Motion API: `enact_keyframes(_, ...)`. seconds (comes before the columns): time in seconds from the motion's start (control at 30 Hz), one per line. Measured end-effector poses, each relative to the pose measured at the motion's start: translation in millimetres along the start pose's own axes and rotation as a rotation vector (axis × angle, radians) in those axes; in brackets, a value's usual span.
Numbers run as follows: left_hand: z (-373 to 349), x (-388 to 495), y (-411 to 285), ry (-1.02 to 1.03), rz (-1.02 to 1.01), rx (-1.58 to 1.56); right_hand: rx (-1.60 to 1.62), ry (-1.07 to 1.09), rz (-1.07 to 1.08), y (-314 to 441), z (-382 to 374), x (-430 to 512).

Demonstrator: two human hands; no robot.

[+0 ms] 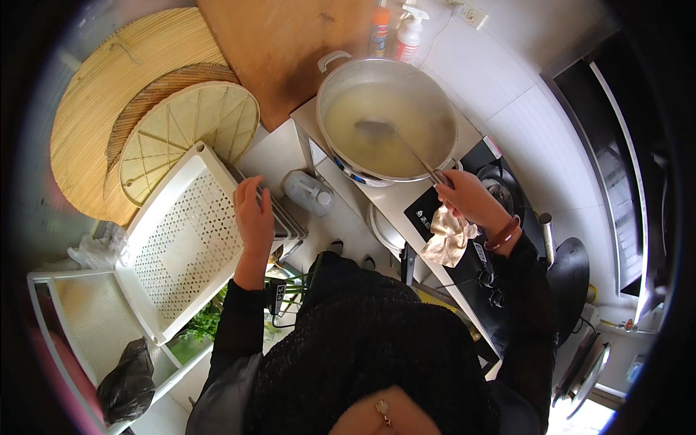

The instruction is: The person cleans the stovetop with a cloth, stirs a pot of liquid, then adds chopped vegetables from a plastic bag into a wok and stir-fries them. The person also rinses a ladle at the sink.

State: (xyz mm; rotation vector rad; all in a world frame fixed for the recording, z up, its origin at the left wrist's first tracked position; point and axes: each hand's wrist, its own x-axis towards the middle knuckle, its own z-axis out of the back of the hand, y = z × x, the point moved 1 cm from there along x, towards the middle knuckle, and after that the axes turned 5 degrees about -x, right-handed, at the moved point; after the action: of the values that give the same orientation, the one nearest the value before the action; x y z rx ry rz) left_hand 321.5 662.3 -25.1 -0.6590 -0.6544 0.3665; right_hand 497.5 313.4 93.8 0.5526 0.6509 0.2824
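A large metal pot (pixel 387 173) holds cloudy pale-yellow liquid, with haze over its surface. My right hand (pixel 462 196) grips the long handle of a metal ladle or turner (pixel 410 149). Its head (pixel 376 127) is partly under the liquid. A crumpled tan cloth (pixel 448 239) hangs just below that hand; whether the fingers also hold it, I cannot tell. My left hand (pixel 254 217) is raised with fingers apart and nothing in it. It overlaps the right edge of a white perforated plastic tray (pixel 185 244); contact is unclear.
Round slatted trays (pixel 190 130) lean at the upper left. A plastic jug (pixel 308 193) stands below the counter. The black gas hob (pixel 467 293) and a wok (pixel 568 288) are at right. Pump bottle (pixel 409 35) and spray can (pixel 379 32) stand behind the pot. Green leaves (pixel 206 323) lie under the tray.
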Motion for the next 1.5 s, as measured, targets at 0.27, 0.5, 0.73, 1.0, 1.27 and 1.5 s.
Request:
enact_keyframes(0.27,-4.9,-5.4,-1.9,0.025,-0.037,0.022,0.407,-0.053,-0.032,-13.4,15.4,55.3)
enact_keyframes(0.5,-3.7,-3.4,-5.0,0.037,-0.052,0.024,0.173,-0.118,-0.168,-40.1,31.9,46.2)
enact_keyframes(0.73,-3.8,-3.1,-6.6,0.015,-0.047,0.002,0.115,-0.015,-0.182,-40.6,13.4,49.5)
enact_keyframes(1.0,-2.0,-3.2,-7.8,0.021,-0.031,-0.018,0.409,0.172,-0.161,0.0,-18.0,58.4)
enact_keyframes(1.27,-1.8,-3.0,-7.6,0.029,-0.031,-0.009,0.837,0.363,-0.113,12.4,-25.3,40.6)
enact_keyframes(1.5,-3.8,-3.6,-8.4,0.048,-0.007,0.013,0.817,0.333,-0.147,1.5,-8.3,11.0)
